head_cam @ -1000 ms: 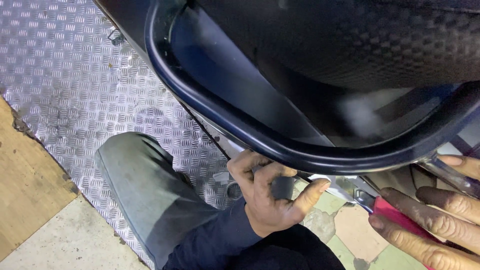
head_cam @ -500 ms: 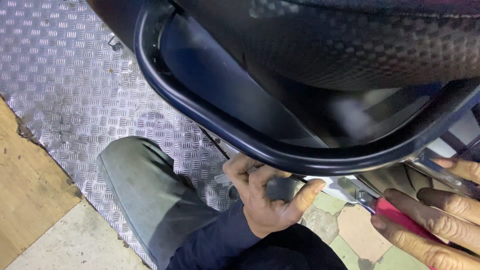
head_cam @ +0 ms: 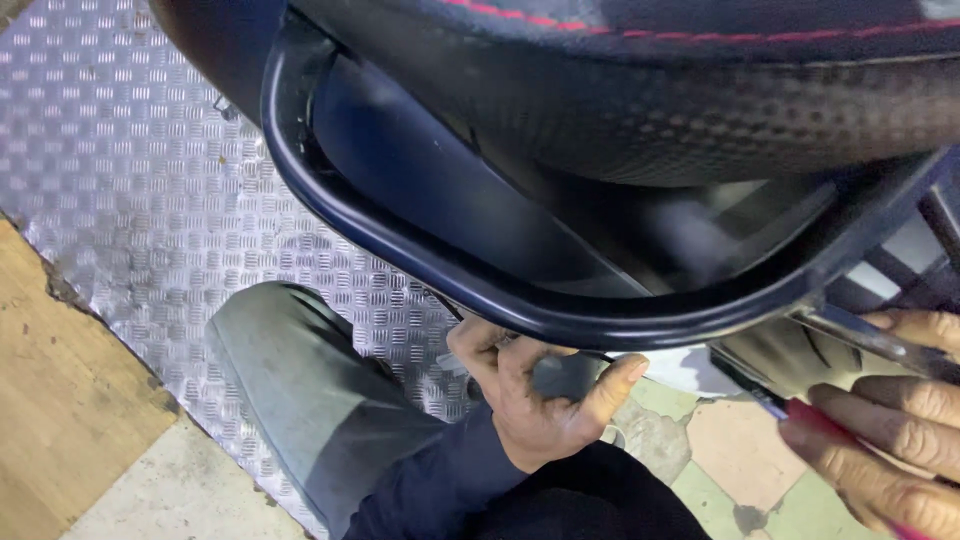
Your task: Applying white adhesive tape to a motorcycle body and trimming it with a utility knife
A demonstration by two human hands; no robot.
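Note:
My left hand [head_cam: 535, 405] reaches up under the dark blue grab rail [head_cam: 400, 250] of a two-wheeler. Its fingers curl against the rail's underside around a small grey part [head_cam: 562, 378], and the thumb sticks out to the right. My right hand [head_cam: 885, 440] is at the lower right edge, its fingers closed along a red-handled tool [head_cam: 805, 412] that points left under the bodywork. Above both hands sits the black textured seat [head_cam: 720, 110] with red stitching. What the fingertips touch under the rail is hidden.
My grey trouser knee [head_cam: 290, 390] rests on silver chequer plate flooring [head_cam: 120, 180]. Bare wood [head_cam: 60, 390] lies at the left and broken coloured tiles [head_cam: 720, 450] under the hands. A shiny metal strip [head_cam: 850, 335] runs by my right fingers.
My left hand's fingers have moved up closer under the rail and curled tighter. The view has shifted, so the rail and seat sit lower in the picture. The right hand has barely moved.

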